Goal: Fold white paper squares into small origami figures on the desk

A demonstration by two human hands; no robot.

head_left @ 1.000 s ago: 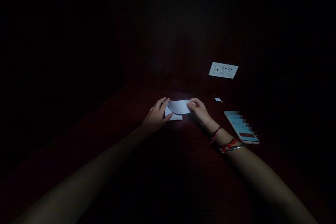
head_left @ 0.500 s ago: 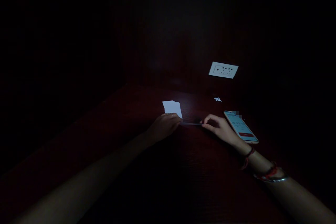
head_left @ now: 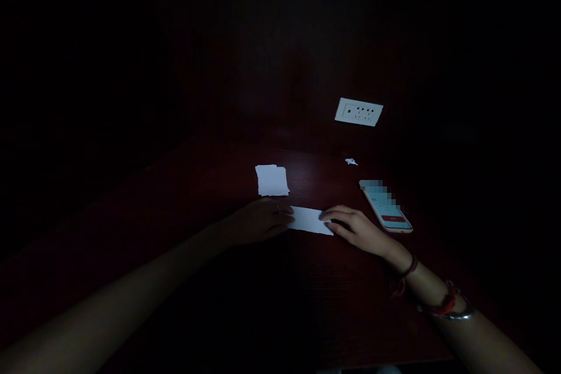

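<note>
A white strip of paper (head_left: pixel 309 220) lies roughly flat between my two hands, just above or on the dark red table. My left hand (head_left: pixel 258 223), with a ring on one finger, grips its left end, fingers over the top and thumb at the near side. At the right end, my right hand (head_left: pixel 356 231) pinches the paper with fingertips on it and the thumb by its edge. Beyond my left hand sits a small stack of white paper pieces (head_left: pixel 272 181), its edges uneven.
To the right of my right hand lies a phone (head_left: pixel 388 207) with a lit screen. A small crumpled white scrap (head_left: pixel 351 162) rests near the back wall, below a white socket plate (head_left: pixel 359 112). The surroundings are very dark.
The paper strip, seen edge-on before, now shows its flat white face. Both hands have come slightly lower, and the stack is uncovered by my left hand. The whole view has shifted a little.
</note>
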